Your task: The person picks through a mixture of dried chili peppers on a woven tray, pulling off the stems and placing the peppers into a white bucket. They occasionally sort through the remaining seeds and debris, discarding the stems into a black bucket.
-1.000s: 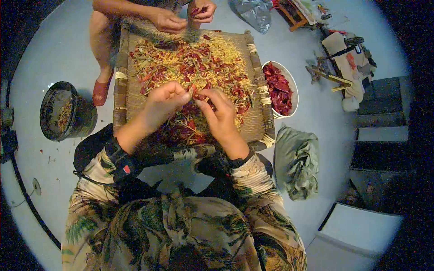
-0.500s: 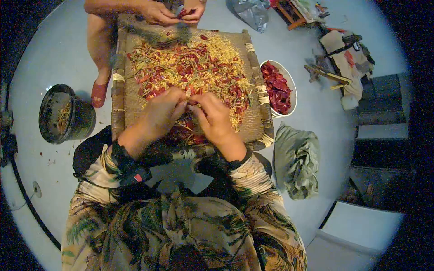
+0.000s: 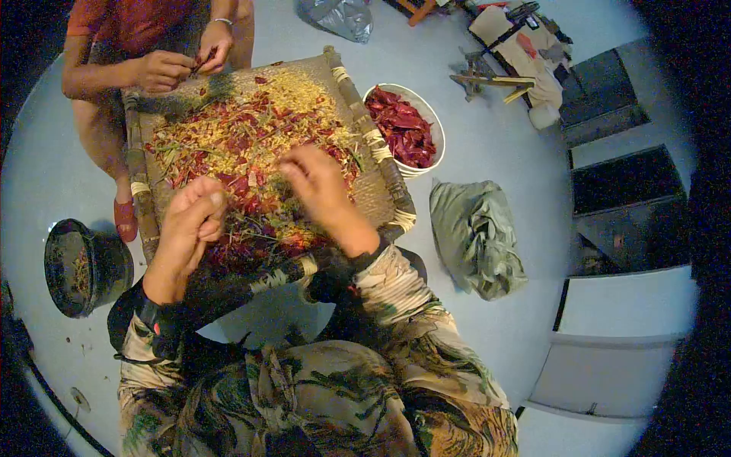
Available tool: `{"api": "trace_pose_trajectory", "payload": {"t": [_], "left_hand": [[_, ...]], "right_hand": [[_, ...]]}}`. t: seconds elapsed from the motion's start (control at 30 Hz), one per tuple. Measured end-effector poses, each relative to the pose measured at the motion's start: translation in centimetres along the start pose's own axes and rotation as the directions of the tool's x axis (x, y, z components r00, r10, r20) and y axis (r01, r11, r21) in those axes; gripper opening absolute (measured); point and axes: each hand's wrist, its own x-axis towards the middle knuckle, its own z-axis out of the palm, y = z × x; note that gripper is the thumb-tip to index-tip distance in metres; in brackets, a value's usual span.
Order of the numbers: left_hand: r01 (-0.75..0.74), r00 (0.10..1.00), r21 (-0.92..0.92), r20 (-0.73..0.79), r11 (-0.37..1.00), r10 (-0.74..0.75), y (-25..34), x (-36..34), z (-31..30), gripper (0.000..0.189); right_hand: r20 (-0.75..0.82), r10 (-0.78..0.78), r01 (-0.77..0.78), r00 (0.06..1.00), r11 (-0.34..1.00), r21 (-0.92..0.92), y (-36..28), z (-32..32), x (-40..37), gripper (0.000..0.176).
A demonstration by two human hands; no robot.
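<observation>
A woven tray (image 3: 373,202) with a wooden frame stands before me, spread with dried red chili pieces (image 3: 251,133), yellow seeds (image 3: 301,91) and stems. My left hand (image 3: 190,228) is over the tray's near left part, its fingers curled closed; whatever they hold is hidden. To the right, my right hand (image 3: 320,190) hovers above the chilies, apart from the left one. Its fingers are bent in and slightly blurred, and I cannot make out anything in them. A white bucket (image 3: 440,141) of red chili pieces stands beyond the tray's right edge.
Across the tray, another person's hands (image 3: 186,67) pinch a small dark piece. A black bucket (image 3: 114,274) stands on the floor at left. A greenish plastic sack (image 3: 480,236) lies at right, a grey bag (image 3: 343,19) at the back. Cloth-covered clutter (image 3: 525,53) is at far right.
My hands have parted, the left going left and down, the right staying over the tray. The view has turned, so the tray appears further left and the other person shows more.
</observation>
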Motion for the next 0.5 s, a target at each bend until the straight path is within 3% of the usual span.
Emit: {"api": "trace_pose_trajectory", "payload": {"t": [0.13, 0.2, 0.27, 0.33, 0.47, 0.5], "left_hand": [[-0.019, 1.0, -0.049, -0.023, 0.999, 0.018, 0.4, 0.1, -0.5, 0.006], [-0.026, 0.997, -0.082, -0.073, 0.996, 0.02, 0.5, 0.1, -0.6, 0.008], [-0.04, 0.99, -0.113, -0.142, 0.993, 0.023, 1.1, -0.1, -0.2, 0.01], [-0.069, 0.984, -0.088, -0.17, 0.994, 0.053, 0.9, 0.0, -0.7, 0.011], [-0.066, 0.986, -0.008, -0.152, 0.998, 0.064, 0.5, 0.5, -1.6, 0.011], [-0.066, 0.985, 0.012, -0.156, 0.998, 0.067, 0.4, 0.6, -1.5, 0.011]], "right_hand": [[-0.284, 0.26, -0.244, 0.923, 0.965, 0.093, 2.8, -4.3, 2.3, 0.015], [-0.469, 0.148, -0.21, 0.871, 0.974, -0.083, 7.2, -6.8, 3.4, 0.016], [-0.508, 0.335, -0.385, 0.793, 0.923, 0.007, 8.5, -9.7, 4.1, 0.021], [-0.544, 0.297, -0.436, 0.785, 0.889, -0.143, 15.6, -12.1, 4.0, 0.026], [-0.585, 0.26, -0.565, 0.768, 0.705, -0.429, 20.2, -13.8, 3.3, 0.033], [-0.521, 0.326, -0.56, 0.789, 0.731, -0.39, 20.5, -13.9, 3.1, 0.033]]}}
